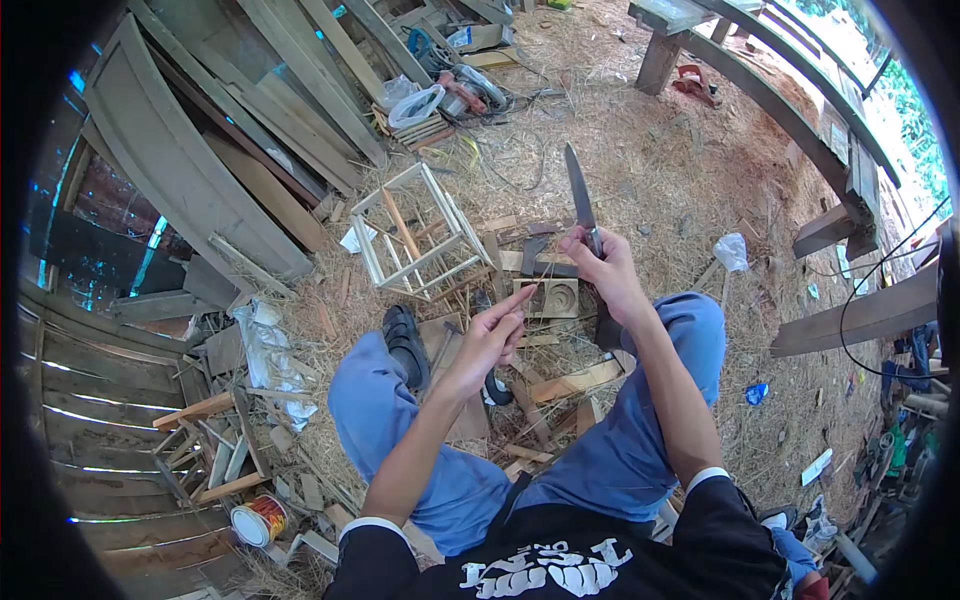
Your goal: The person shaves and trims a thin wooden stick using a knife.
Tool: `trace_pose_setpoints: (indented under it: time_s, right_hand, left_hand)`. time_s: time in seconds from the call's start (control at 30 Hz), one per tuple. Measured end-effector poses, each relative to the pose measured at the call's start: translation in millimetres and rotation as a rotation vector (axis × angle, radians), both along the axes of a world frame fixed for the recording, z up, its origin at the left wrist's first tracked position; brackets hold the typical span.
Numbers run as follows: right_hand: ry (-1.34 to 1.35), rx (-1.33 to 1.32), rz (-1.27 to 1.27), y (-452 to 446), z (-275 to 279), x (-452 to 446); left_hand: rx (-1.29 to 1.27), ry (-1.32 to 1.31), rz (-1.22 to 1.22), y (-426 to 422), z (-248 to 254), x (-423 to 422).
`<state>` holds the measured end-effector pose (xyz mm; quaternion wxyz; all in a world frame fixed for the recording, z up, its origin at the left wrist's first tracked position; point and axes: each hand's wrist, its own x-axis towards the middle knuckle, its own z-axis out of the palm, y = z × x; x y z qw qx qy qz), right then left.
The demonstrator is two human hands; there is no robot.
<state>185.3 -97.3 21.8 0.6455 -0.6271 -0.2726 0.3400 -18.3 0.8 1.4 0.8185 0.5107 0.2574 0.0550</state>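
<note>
My right hand is closed around the handle of a knife, its dark blade pointing up and away from me. My left hand is lower and to the left, its fingertips pinched together on what looks like a thin wooden sliver. The sliver slants up towards my right hand; its far end is hard to make out. Beneath my hands lies a square wooden block with a carved round pattern. A small frame of pale wooden strips stands just beyond my left hand.
Wood scraps and shavings cover the ground. Long boards and a panel lean at the left. A paint can and a small wooden frame sit at lower left. Heavy timber beams stand at the right, near a plastic bag.
</note>
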Motion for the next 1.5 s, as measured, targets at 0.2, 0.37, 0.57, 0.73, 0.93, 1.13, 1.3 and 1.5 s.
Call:
trace_pose_setpoints:
  time_s: [0.2,0.37,0.57,0.73,0.93,1.13,1.3,1.5]
  right_hand:
    - [0.155,0.097,-0.137,-4,-6,8]
    - [0.291,0.151,-0.283,-5,-12,11]
    - [0.494,0.223,-0.305,1,-22,1]
    - [0.634,0.231,-0.206,6,-24,-16]
    - [0.723,0.202,-0.103,10,-25,-31]
    - [0.74,0.15,-0.036,14,-27,-40]
    - [0.659,0.05,0.089,12,-29,-45]
    - [0.568,-0.065,0.346,11,-39,-55]
  left_hand:
    - [1.087,-0.089,0.366,0,-9,5]
    - [1.118,-0.22,0.454,5,4,-2]
    - [1.02,-0.144,0.199,-10,5,6]
    - [0.818,-0.08,0.255,-6,-12,11]
    - [0.539,-0.148,0.412,0,-17,16]
    - [0.376,-0.185,0.554,5,-20,20]
    - [0.287,-0.211,0.667,10,-9,19]
    - [0.231,-0.138,0.694,22,-11,13]
